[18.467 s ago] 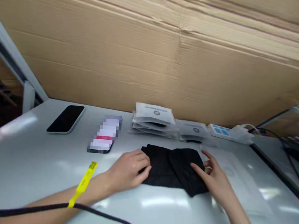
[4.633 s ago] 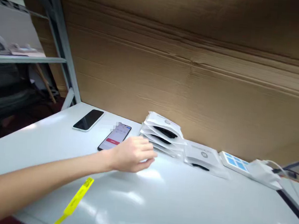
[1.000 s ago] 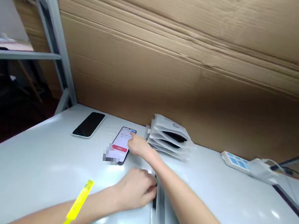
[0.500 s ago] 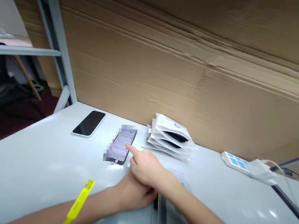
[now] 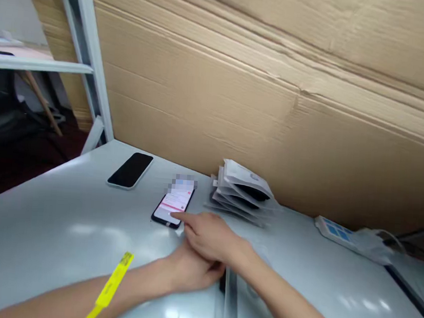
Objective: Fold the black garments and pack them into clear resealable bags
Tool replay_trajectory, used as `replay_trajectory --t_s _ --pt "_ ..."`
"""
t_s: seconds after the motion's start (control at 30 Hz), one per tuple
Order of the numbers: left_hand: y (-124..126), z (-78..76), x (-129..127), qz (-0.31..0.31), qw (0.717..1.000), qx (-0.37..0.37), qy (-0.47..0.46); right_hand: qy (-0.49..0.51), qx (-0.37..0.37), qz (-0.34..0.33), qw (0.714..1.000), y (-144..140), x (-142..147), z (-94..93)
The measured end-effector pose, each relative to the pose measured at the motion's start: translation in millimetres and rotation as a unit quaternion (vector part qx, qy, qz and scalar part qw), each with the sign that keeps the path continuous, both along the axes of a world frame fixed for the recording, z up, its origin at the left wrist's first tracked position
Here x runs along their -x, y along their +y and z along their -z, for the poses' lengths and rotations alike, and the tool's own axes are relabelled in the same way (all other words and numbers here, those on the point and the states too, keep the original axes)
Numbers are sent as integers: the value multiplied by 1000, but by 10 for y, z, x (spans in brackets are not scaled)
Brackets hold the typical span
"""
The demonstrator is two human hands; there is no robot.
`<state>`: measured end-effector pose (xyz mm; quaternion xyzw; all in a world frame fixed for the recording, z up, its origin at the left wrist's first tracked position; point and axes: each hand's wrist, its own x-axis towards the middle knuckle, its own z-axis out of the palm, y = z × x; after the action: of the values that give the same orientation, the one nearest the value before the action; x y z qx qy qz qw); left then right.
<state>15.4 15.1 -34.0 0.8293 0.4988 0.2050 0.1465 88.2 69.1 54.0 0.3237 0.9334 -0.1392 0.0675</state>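
A smartphone (image 5: 174, 202) with a lit screen lies flat on the white table. My right hand (image 5: 206, 234) reaches over it, index finger stretched out with the tip at the lower part of the screen; its other fingers are curled and hold nothing visible. Beneath and beside it, my left hand (image 5: 193, 272) is closed, its fingers partly hidden by the right hand. A dark edge and a clear plastic bag (image 5: 231, 297) show right by the left hand; what it grips cannot be made out. A yellow paper band (image 5: 112, 288) lies around my left wrist.
A second phone (image 5: 130, 170), screen dark, lies to the left. Behind stands a stack of white packets (image 5: 244, 191) with black contents. A power strip (image 5: 334, 230) with a white plug and cable is at right. Cardboard (image 5: 202, 89) walls the back; a metal shelf post (image 5: 95, 56) stands left.
My right fingertip has moved down the phone's screen, toward its lower edge. The screen now shows a different layout with a pink bar. The left hand has barely moved.
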Motion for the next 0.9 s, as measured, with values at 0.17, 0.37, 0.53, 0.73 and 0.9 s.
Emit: replay_trajectory --t_s 0.17,0.37,0.53,0.73,0.9 --pt "-4 3 0 20 1000 18 -5 0 -17 -17 1000 32 64 24" --pt "-8 7 -5 20 1000 23 -2 -11 -29 -32 999 42 109 84" --pt "-13 45 -3 22 999 32 13 -14 -37 -33 999 29 133 97" --pt "-16 72 -9 20 999 27 22 -22 -27 -33 999 24 162 119" --pt "-18 21 -10 16 999 29 21 -12 -29 -24 999 28 158 91"
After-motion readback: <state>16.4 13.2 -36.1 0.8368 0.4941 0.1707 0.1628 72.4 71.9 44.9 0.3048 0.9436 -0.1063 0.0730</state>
